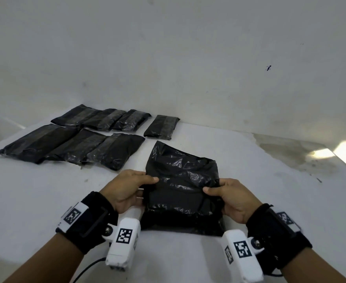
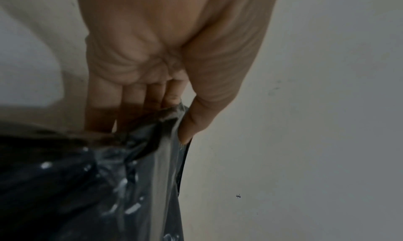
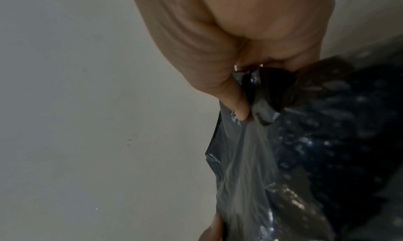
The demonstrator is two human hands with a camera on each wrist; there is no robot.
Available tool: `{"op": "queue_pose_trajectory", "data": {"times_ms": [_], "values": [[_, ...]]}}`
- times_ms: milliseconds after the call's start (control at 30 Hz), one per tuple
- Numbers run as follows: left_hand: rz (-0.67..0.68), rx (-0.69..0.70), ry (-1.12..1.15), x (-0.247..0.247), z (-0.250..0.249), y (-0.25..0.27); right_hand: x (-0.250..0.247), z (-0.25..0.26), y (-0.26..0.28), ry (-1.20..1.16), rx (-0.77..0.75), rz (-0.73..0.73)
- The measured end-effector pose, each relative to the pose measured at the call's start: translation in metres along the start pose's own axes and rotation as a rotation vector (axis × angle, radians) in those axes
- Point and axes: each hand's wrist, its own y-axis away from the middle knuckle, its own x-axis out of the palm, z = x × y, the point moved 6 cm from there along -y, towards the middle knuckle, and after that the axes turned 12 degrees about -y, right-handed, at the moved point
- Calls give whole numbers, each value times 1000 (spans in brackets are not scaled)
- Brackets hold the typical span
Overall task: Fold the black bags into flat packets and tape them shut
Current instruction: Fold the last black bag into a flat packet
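A crinkled black plastic bag (image 1: 181,186) lies on the white table (image 1: 45,201) in front of me, its far flap raised and bent towards me. My left hand (image 1: 131,186) pinches the bag's left edge between thumb and fingers. My right hand (image 1: 227,193) pinches the right edge the same way. In the left wrist view the thumb lies on the black bag (image 2: 122,184) with the fingers tucked under the fold. In the right wrist view the thumb presses the bag (image 3: 305,141) against the curled fingers. Something bulky fills the bag's near half; I cannot tell what.
Several taped black packets lie at the back left in two rows: a front row (image 1: 70,146) and a back row (image 1: 100,119), with one apart (image 1: 161,127). A white wall (image 1: 188,58) rises behind the table. A bright reflection (image 1: 345,152) marks the table's right side.
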Motion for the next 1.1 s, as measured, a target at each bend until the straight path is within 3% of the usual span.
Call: {"op": "queue_pose_trajectory", "data": {"times_ms": [200, 500, 867, 1100], "values": [[-78, 53, -54, -4, 3, -5, -14, -1, 1, -56, -40, 8], [-100, 95, 131, -5, 11, -9, -25, -2, 3, -176, -45, 59], [-234, 181, 135, -7, 4, -10, -18, 6, 4, -201, -132, 51], [-140, 209, 134, -1, 5, -11, -20, 7, 6, -155, -146, 42]]}}
